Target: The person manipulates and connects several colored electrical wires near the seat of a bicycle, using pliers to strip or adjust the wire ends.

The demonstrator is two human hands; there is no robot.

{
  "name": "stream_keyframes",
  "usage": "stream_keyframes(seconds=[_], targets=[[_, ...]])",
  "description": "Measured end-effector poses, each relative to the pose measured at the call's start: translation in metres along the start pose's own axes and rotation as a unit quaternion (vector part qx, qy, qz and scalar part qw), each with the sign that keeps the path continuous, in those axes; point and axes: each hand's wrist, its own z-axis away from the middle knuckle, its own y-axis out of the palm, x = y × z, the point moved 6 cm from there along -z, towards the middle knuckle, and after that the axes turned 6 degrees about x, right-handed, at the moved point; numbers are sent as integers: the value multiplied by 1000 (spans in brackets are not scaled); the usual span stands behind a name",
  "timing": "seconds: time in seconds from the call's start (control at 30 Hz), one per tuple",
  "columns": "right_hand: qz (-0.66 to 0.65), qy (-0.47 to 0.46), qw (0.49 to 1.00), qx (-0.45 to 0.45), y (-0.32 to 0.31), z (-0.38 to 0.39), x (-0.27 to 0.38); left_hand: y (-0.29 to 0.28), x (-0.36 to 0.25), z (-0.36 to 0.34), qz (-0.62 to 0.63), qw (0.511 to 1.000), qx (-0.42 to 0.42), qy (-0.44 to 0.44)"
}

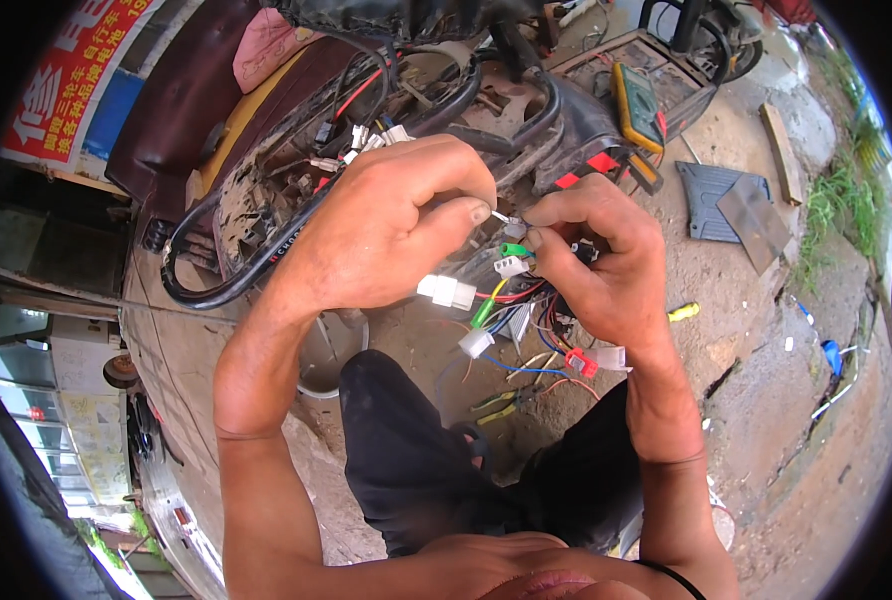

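My left hand (396,215) is closed in a pinch, with a thin white piece (501,216) at its fingertips; its kind is too small to make out. Facing it, my right hand (606,255) pinches a small whitish plug connector (515,229). The two sets of fingertips are close but apart. Below them hangs a bunch of coloured wires ending in plugs: a green connector (514,250), a small white connector (511,266), a larger white connector (448,292), another white connector (476,344) and a red connector (581,362). My right palm hides part of the bunch.
Ahead stands a stripped vehicle frame (456,130) with black tubes and more plugs. A multimeter (638,108) rests at its right. Pliers (496,408) lie between my feet, a yellow-handled tool (684,312) on the right. A round basin (334,355) sits beside my left knee.
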Motion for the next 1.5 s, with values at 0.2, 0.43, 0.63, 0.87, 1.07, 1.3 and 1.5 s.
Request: stream_keyframes(seconds=[0.2, 0.43, 0.63, 0.87, 1.07, 1.3, 1.5], targets=[[1, 3, 1000, 19, -1, 1, 2, 0, 1, 2, -8, 1000, -6, 8], [-64, 58, 996, 1, 1, 5, -8, 1, 1, 2, 7, 1000, -23, 11], [-95, 83, 992, 6, 3, 5, -9, 1, 2, 5, -1, 999, -48, -3], [-60, 48, 997, 0, 4, 1, -8, 0, -1, 3, -28, 998, -49, 21], [-28, 70, 997, -7, 5, -6, 10, -10, -5, -4, -10, 996, -31, 79], [-126, 214, 968, 21, 8, -1, 22, -27, -35, -10, -198, 934, 4, 296], [-535, 349, 763, 96, 33, 17, 23, -29, -39, 1, -238, 864, -29, 442]])
